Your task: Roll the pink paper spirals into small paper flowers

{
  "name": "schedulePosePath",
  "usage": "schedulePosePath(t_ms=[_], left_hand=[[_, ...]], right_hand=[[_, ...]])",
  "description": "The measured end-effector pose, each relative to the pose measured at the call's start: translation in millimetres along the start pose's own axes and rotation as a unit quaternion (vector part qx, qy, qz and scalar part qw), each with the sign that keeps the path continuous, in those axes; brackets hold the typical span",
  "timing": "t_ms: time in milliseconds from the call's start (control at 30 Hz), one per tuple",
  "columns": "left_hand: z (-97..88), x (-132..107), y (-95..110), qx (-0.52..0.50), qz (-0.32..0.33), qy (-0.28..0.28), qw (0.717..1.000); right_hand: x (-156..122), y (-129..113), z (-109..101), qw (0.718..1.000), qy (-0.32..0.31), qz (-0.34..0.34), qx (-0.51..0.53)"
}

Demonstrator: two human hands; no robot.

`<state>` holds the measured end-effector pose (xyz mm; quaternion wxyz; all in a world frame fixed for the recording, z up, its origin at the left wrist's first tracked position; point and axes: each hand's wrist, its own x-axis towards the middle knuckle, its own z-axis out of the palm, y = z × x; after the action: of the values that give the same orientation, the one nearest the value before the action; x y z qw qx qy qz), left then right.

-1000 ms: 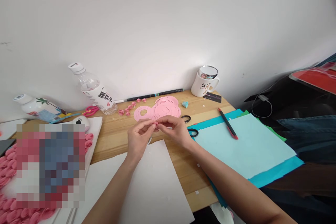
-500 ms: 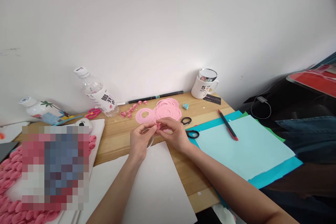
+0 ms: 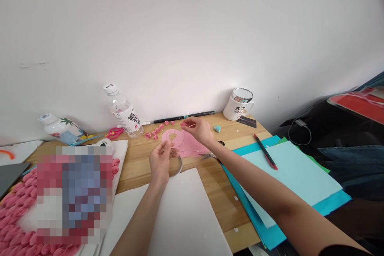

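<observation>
My right hand [image 3: 199, 129] reaches out over a pile of flat pink paper rings [image 3: 183, 146] on the wooden desk [image 3: 138, 160]. Its thumb and forefinger are pinched on a small pink paper roll [image 3: 183, 124], close to a row of similar little pink rolls [image 3: 156, 131]. My left hand [image 3: 161, 160] hovers at the near edge of the pink rings, its fingertips pressed together; what they hold is too small to see. A clear tape ring [image 3: 177, 167] shows just beside that hand.
A water bottle [image 3: 124, 111], a second bottle [image 3: 60, 129], pink scissors [image 3: 114, 132], a black pen [image 3: 183, 117] and a white mug [image 3: 240, 104] line the wall. A red pen [image 3: 265, 151] lies on light blue paper [image 3: 294, 174]. White board [image 3: 183, 216] lies near me.
My hands, pinched together on the small pink roll, have parted. The right hand has carried the roll away toward the wall, over the pink rings. The left hand stayed put.
</observation>
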<state>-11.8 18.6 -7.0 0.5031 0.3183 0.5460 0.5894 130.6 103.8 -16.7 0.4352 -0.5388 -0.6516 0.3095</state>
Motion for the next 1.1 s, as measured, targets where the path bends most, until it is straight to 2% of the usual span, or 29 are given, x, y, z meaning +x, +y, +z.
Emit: schedulePosePath(t_ms=[33,133,300,467,600,767,833,867,933,1000,1100], left_hand=[[-1.2,1,0,-0.006,-0.005,0.006,1.0],[-3.6,2,1,-0.02,-0.02,0.015,1.0],[-4.0,0,3,-0.022,-0.028,0.011,0.999],[-4.4,1,2,-0.021,-0.019,0.017,0.999],[-6.3,4,-1,-0.019,-0.027,0.024,0.999],[-6.7,7,-10,0.021,-0.017,0.019,0.999],[-6.2,8,-14,0.09,-0.006,0.013,0.996],[-6.0,8,-16,0.139,0.005,0.009,0.99],[-6.2,7,-19,0.253,0.053,0.006,0.966],[-7.2,7,-20,0.349,0.106,0.023,0.931],[-9.5,7,-19,0.408,0.143,0.064,0.9]], right_hand=[[12,3,4,0.999,-0.01,0.023,-0.04],[37,12,18,0.996,-0.02,0.043,-0.074],[54,19,35,0.991,-0.034,0.061,-0.113],[55,16,33,0.987,-0.038,0.061,-0.145],[52,9,20,0.984,-0.034,0.052,-0.165],[26,1,-11,0.984,-0.027,0.029,-0.175],[5,-1,-20,0.982,-0.042,0.02,-0.181],[-7,-1,-23,0.978,-0.074,0.009,-0.195],[-31,-1,-23,0.972,-0.109,0.012,-0.207],[-50,-1,-18,0.964,-0.104,0.006,-0.244],[-62,-4,-9,0.947,-0.108,0.003,-0.302]])
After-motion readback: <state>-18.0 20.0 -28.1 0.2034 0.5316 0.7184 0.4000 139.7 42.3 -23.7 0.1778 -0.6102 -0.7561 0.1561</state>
